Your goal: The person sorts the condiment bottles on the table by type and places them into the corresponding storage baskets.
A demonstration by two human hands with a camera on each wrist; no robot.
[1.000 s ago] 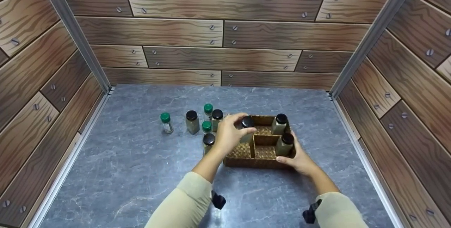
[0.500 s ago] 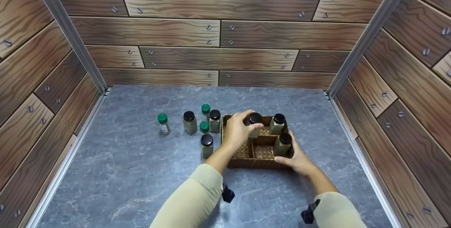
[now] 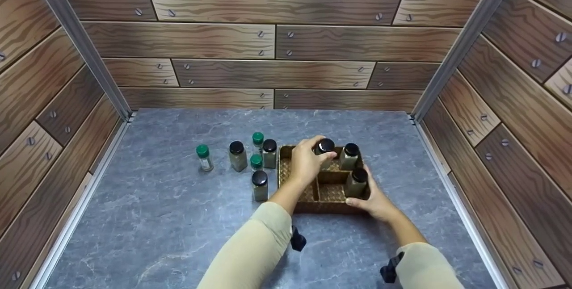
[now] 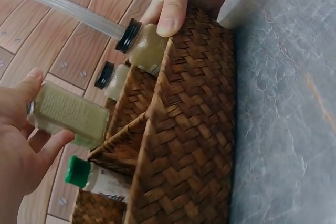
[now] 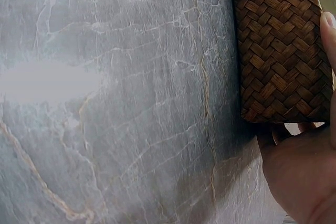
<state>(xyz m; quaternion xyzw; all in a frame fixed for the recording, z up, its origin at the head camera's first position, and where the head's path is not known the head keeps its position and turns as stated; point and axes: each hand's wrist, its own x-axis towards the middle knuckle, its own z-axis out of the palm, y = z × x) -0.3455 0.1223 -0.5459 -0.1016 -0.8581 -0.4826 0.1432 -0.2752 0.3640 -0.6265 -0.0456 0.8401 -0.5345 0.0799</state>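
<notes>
My left hand point(image 3: 308, 161) pinches a spice jar point(image 4: 71, 114) with a black lid between thumb and fingers. It holds the jar over the far row of a brown woven basket point(image 3: 328, 207) split into compartments. The left wrist view has this jar tilted, its pale green contents showing. My right hand point(image 3: 377, 202) grips the basket's near right corner, thumb on the front wall and fingers along the side. Two more black-lidded jars stand inside at the right, one in the far compartment point(image 3: 348, 157) and one in the near compartment point(image 3: 356, 184), beside my right thumb.
Left of the basket, black-lidded jars point(image 3: 260, 186) and green-capped jars point(image 3: 204, 158) stand on the grey marbled table point(image 3: 170, 226). In the left wrist view a green-capped jar point(image 4: 107, 182) overlaps the basket's left part. Wood-patterned walls point(image 3: 232, 43) enclose the table at the back and sides.
My left hand has moved right with the jar, from the basket's left part toward the black-lidded jar in the far right compartment. My right hand keeps its grip on the corner.
</notes>
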